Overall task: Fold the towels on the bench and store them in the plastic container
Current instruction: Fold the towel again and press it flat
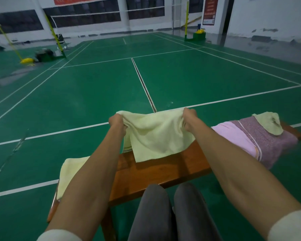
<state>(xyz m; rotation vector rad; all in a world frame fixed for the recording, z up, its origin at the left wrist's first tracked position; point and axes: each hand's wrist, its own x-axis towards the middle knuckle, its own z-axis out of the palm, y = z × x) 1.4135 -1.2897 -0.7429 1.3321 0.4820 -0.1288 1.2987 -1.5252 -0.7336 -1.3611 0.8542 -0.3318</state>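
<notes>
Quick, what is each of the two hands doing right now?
Left hand: closed, gripping the top edge of the pale yellow towel.
Right hand: closed, gripping the same edge further along.

1. Both arms stretched straight out in front, forearms bare, pale sleeves pushed up near the elbows.
2. Left hand [116, 121] – fingers curled tight, pinching one top corner of the yellow towel [153, 134].
3. Right hand [189, 117] gripping the other corner the same way, level with the left, knuckles up.
</notes>
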